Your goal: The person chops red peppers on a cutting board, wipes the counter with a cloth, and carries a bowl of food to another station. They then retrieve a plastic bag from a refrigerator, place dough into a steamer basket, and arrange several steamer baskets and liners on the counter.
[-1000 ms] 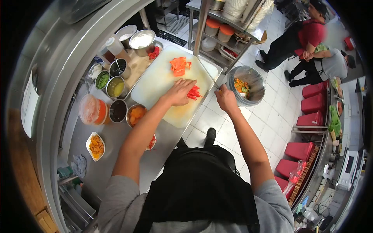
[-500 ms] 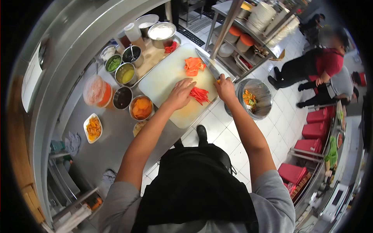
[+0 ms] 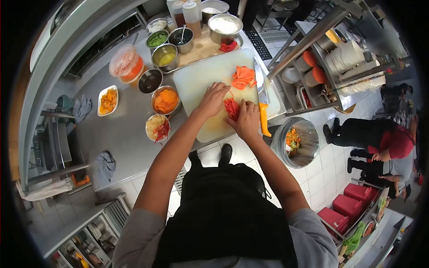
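Red strips (image 3: 231,108) — between left hand (image 3: 212,101) and right hand (image 3: 247,119)

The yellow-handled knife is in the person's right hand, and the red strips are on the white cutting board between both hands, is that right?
Not quite. The yellow-handled knife isn't in the right hand; the head view shows it lying along the board's edge. The red strips are indeed on the white cutting board, between that hand and the left hand.
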`<state>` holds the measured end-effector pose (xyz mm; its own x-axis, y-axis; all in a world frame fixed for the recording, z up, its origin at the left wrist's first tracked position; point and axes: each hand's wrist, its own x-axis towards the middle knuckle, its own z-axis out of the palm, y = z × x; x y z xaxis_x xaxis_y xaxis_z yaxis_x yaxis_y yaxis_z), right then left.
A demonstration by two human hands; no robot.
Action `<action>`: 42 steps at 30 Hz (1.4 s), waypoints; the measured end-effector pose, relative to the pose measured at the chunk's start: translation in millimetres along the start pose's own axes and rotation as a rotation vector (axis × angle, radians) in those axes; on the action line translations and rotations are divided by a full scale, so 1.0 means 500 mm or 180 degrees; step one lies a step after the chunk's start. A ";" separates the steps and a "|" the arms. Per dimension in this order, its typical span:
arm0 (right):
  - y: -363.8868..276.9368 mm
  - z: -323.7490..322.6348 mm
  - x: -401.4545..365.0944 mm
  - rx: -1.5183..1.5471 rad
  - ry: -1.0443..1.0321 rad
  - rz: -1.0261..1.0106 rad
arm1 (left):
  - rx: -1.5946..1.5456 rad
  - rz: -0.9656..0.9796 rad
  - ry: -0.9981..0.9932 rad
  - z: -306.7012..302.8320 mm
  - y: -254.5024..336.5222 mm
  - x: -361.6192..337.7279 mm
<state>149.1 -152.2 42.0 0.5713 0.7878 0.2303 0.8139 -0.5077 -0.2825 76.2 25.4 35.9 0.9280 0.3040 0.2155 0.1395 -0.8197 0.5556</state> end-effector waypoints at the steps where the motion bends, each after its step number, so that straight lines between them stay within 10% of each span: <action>1: 0.005 0.007 0.002 0.0049 0.0030 -0.0062 | -0.0114 -0.0069 -0.0061 0.005 0.001 0.009; 12: 0.013 0.086 0.042 0.0133 -0.0344 -0.0140 | -0.1691 -0.0680 0.0563 0.070 0.005 -0.041; 16: 0.021 0.088 0.056 0.0046 -0.0226 -0.0404 | -0.0487 -0.0458 0.1369 -0.031 0.078 -0.103; 21: 0.059 0.055 0.088 0.0591 -0.0575 -0.0320 | -0.0371 -0.1662 0.1869 -0.177 0.024 -0.340; 27: 0.080 0.006 0.129 0.2416 -0.1189 0.0679 | 0.0751 -0.1293 0.1709 -0.234 -0.029 -0.485; 34: -0.140 -0.085 0.157 0.3189 -0.1881 0.0320 | 0.0682 -0.1326 0.1356 -0.204 -0.050 -0.512; 39: -0.338 -0.067 0.158 0.2790 -0.3220 -0.0339 | -0.0554 -0.1753 0.2324 -0.243 -0.033 -0.539; 41: -0.390 -0.006 0.149 0.1471 -0.1915 -0.2658 | -0.0688 -0.1749 0.2393 -0.248 -0.027 -0.543; 42: -0.419 0.008 0.142 0.1474 -0.1938 -0.2682 | -0.0835 -0.1726 0.2439 -0.245 -0.022 -0.543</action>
<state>18.9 11.6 113.6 -0.3883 0.9199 0.0548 0.7251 0.3417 -0.5979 -219.8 11.5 69.5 0.2714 0.9177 0.2902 0.3139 -0.3695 0.8746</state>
